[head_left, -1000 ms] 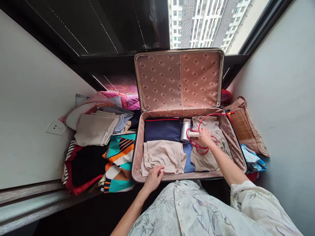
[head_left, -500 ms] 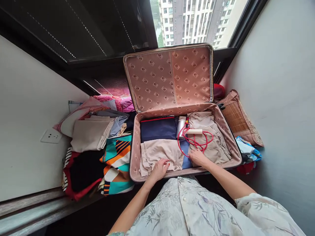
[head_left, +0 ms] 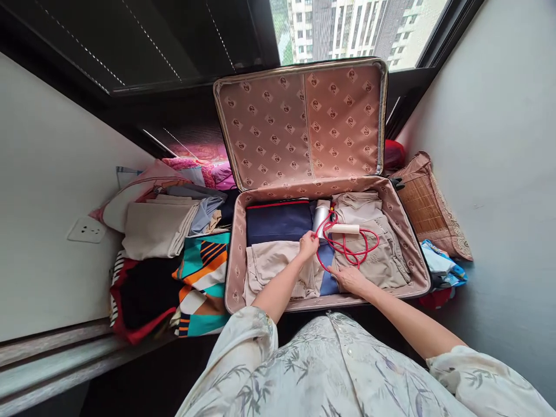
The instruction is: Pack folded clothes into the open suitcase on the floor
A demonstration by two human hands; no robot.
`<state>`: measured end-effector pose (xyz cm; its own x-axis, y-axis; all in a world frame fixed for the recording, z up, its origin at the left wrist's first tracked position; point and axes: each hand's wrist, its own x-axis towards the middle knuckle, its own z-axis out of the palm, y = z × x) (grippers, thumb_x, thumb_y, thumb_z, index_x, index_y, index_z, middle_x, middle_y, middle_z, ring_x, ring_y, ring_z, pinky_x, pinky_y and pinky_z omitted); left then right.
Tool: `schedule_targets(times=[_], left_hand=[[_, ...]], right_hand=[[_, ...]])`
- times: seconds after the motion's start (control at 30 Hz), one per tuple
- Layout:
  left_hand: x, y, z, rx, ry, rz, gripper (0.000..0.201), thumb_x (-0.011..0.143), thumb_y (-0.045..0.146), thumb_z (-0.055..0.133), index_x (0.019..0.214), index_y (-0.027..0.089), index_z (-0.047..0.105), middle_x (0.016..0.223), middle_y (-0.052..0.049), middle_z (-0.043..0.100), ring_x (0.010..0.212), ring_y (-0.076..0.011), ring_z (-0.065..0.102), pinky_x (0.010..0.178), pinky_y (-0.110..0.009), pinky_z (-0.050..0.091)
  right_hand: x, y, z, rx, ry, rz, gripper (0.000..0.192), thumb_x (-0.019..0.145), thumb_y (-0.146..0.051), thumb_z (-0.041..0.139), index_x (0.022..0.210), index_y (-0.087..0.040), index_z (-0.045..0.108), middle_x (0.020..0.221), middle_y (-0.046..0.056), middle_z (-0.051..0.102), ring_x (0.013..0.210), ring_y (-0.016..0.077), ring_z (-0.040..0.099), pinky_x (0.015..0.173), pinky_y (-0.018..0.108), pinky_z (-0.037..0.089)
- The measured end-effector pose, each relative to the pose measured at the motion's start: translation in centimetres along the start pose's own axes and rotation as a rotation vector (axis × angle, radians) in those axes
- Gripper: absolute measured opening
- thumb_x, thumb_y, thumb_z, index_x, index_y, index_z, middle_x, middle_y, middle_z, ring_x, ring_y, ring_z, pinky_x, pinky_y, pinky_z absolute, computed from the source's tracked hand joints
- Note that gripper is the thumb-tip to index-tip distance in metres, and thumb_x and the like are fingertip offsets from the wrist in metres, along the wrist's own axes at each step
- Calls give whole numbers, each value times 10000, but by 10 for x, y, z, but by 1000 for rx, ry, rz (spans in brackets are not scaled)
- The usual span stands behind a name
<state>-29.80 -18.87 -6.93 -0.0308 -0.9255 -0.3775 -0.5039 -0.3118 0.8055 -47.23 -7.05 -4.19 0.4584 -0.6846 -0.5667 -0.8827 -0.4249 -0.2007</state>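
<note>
The person leans over an open suitcase [head_left: 238, 255] whose patterned lid [head_left: 299, 124] stands propped against the window. Since half a second ago the left hand [head_left: 308, 244] has left the front edge of the beige trousers [head_left: 271, 263] and moved up to the middle of the case, where its fingertips are closed in a pinch on the red cord [head_left: 347, 250] just beside the silver dryer [head_left: 320, 217]. The right hand [head_left: 351, 278], which a second ago sat on the dryer's white handle [head_left: 344, 229], now lies low at the front of the case, fingers loosely spread and flat on the near loop of the cord and the blue cloth [head_left: 326, 272] under it; whether it grips anything cannot be told. The dryer lies in the gap between the navy garment [head_left: 278, 221] on the left and the khaki garment [head_left: 373, 255] on the right, its cord sprawled in loose loops over the khaki. Both hands having come onto the cord suggests the work has turned from smoothing clothes to gathering the cord, which is not yet tidy. Outside the case, folded clothes [head_left: 160, 229] and a striped cloth [head_left: 204, 281] are stacked at left, and a woven bag [head_left: 423, 208] rests against the right wall.
</note>
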Motion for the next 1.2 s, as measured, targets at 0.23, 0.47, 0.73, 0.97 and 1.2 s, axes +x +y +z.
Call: schedule_targets(times=[0.23,0.47,0.73,0.97,1.2], left_hand=[[-12,-20,-3,-140,365,17,138,985,231,448,962,188,577,688,6,621,636,-143,602,666,-237,457],[11,-27,-7,211,186,-165,235,974,185,445,1071,172,659,852,-89,720,811,-211,684,769,-295,509],[5,-22,13,516,-70,-43,779,906,123,470,1650,179,243,1258,-185,685,1113,-262,686,969,-344,497],[7,-13,-10,726,-210,46,721,961,204,454,1650,179,245,1264,-203,680,1159,-316,670,996,-402,502],[-23,-20,18,862,-45,416,1058,802,488,801,1655,252,221,1721,-192,124,1567,-476,116,1197,-665,268]], right_hand=[[-4,8,2,45,80,33,607,1010,-141,391,1608,-244,356,1131,151,708,1026,252,674,924,357,430],[5,8,17,99,79,5,523,1014,-163,384,1531,-124,456,1179,206,688,1067,294,652,942,411,445],[3,3,34,-19,176,-122,396,1007,-199,432,1332,-159,656,1283,203,626,1161,324,578,945,446,438],[-4,27,-1,55,322,-53,543,962,-352,588,1495,-268,526,1553,184,460,1365,368,440,1034,491,393],[-4,88,-11,-29,488,374,931,842,-630,690,1616,-256,334,1680,235,218,1501,492,179,1121,623,231]])
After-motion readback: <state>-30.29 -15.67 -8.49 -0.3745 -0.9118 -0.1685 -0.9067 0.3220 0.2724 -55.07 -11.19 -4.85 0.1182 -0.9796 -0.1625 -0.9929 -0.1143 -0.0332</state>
